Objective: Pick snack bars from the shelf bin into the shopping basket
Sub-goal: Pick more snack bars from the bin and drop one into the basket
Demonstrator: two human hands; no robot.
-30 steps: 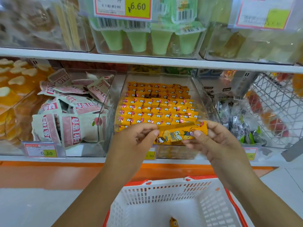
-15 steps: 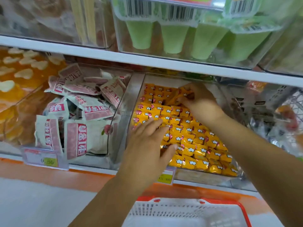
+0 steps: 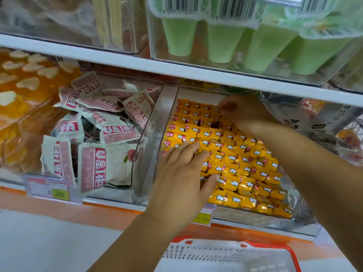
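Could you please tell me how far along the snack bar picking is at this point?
Done: nothing can be confirmed, since only the back wall of the white plastic shopping basket with red rim shows. In hand: the left hand rests flat on the yellow-wrapped snack bars in the clear shelf bin; the right hand reaches its back rows, grip unclear. Left: lifting bars into the basket.

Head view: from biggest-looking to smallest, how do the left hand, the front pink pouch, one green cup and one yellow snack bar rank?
1. left hand, though it is nearest the camera
2. front pink pouch and green cup: about alike, unranked
3. yellow snack bar, smallest
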